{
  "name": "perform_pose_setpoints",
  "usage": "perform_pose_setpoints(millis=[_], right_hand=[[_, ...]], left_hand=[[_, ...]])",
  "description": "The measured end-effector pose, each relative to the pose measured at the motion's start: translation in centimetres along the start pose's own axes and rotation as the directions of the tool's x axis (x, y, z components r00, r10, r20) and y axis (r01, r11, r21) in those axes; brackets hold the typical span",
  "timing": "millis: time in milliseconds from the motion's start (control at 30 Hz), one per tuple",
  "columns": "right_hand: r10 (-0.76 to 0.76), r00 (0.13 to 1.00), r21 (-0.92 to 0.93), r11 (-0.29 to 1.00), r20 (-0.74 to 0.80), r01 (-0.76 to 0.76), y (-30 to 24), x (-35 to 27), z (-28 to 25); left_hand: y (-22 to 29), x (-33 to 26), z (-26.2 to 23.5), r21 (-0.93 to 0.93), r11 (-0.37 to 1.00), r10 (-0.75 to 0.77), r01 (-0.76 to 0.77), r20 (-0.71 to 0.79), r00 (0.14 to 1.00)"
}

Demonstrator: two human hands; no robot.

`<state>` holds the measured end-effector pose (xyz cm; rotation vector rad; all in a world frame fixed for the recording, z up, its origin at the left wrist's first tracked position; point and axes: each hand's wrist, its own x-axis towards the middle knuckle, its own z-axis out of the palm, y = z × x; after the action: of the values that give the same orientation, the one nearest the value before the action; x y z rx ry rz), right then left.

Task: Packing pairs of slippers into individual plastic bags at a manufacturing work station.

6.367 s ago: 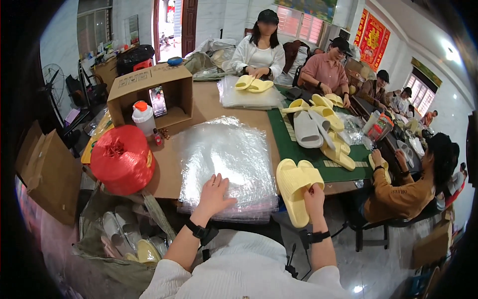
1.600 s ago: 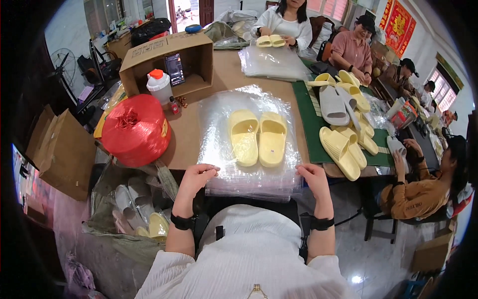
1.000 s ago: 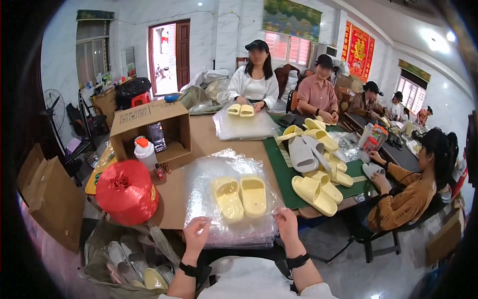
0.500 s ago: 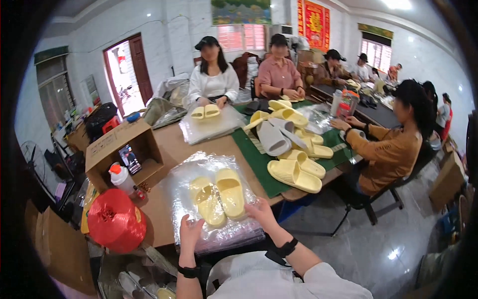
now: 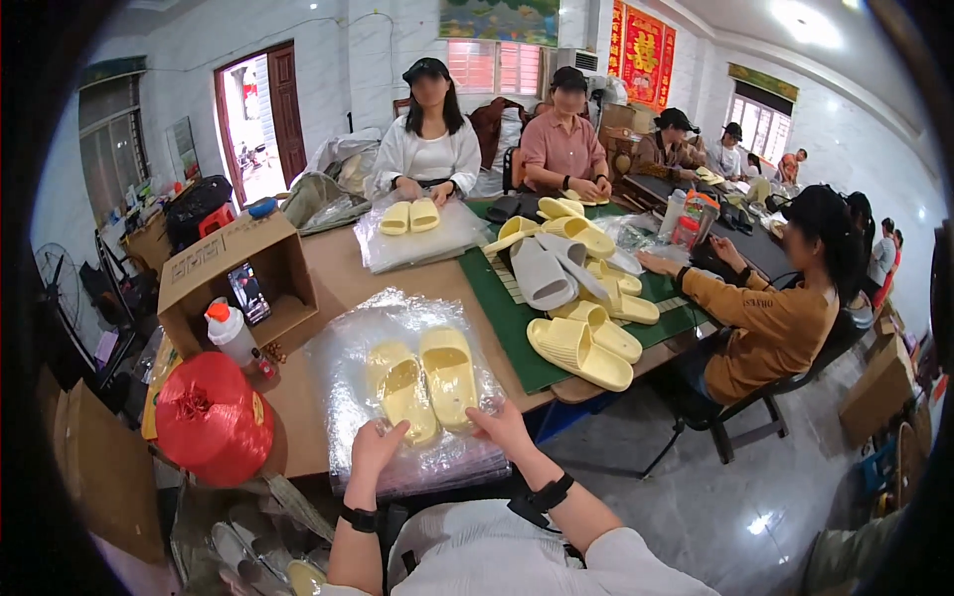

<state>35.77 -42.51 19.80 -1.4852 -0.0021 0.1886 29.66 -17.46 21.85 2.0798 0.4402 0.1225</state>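
A pair of pale yellow slide slippers, the left one (image 5: 405, 395) and the right one (image 5: 450, 375), lies toes away from me on a stack of clear plastic bags (image 5: 343, 348). Shiny film covers at least part of the left slipper. My left hand (image 5: 376, 449) is at the stack's near left, thumb pointing toward the left slipper's heel and fingers curled at the film. By the right slipper's heel, my right hand (image 5: 503, 429) has its thumb against the near edge, the film pinched under it. The fingertips of both hands are partly hidden.
A red twine roll (image 5: 214, 419), white bottle (image 5: 231, 336) and cardboard box (image 5: 234, 263) holding a phone (image 5: 249, 294) stand at left. Yellow and grey slippers (image 5: 581, 353) pile on a green mat (image 5: 542, 375). Co-workers sit across and at right; one has slippers (image 5: 409, 217) on bags.
Both my hands have moved in against the slippers and film, their fingers less spread. The person across has lowered a hand beside their slippers. The person at right has reached forward. The view has shifted slightly.
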Motion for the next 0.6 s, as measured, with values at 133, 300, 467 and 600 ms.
perform_pose_setpoints(millis=[133,300,467,600], right_hand=[[-0.017,1.0,0.11,0.994,-0.007,0.017,0.0,0.3,0.5],[-0.052,0.998,-0.022,0.998,-0.029,0.051,-1.0,-1.1,1.4],[-0.23,0.973,0.018,0.973,-0.007,0.23,-1.8,-3.0,2.4],[-0.319,0.947,0.091,0.945,0.044,0.314,-3.6,-5.0,3.1]], left_hand=[[-0.8,0.7,0.1,0.023,0.999,-0.048,0.048,0.025,0.999],[0.6,-0.8,-0.6,-0.192,0.98,-0.036,0.046,0.056,0.998],[1.5,-3.0,-1.6,-0.575,0.817,0.042,-0.04,-0.009,0.999],[2.4,-4.6,-1.4,-0.833,0.551,0.076,-0.049,-0.008,0.997]])
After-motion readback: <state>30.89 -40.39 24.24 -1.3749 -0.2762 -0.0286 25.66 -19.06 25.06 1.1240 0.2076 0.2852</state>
